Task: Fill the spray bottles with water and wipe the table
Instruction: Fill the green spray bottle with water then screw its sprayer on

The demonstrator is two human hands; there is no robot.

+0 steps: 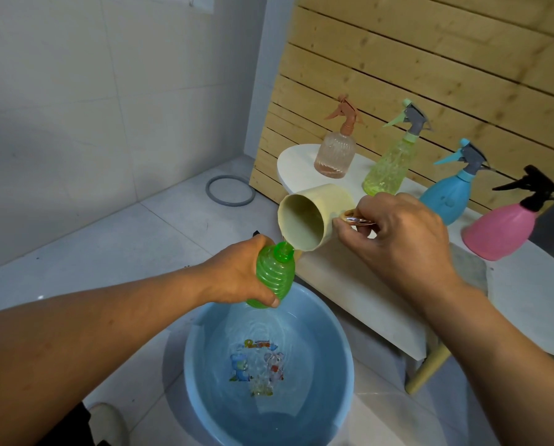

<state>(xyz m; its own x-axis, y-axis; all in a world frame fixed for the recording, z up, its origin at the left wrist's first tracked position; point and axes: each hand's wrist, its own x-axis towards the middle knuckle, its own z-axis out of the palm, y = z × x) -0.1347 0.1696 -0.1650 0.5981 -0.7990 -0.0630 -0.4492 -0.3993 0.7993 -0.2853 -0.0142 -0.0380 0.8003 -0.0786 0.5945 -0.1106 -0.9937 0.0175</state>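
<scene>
open floor (134, 249) left of basin (204, 378). grey ring (230, 191) lying near the wall corner. back of table (381, 284) blocked by four spray bottles (335, 154) in a row against wood slats (430, 59). front strip of table bare.

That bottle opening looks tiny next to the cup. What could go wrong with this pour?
The cream plastic cup has a far wider rim than the ribbed green bottle's neck, so water may run down outside. The blue basin below should catch most. The wet bottle might slip in the left hand.
</scene>
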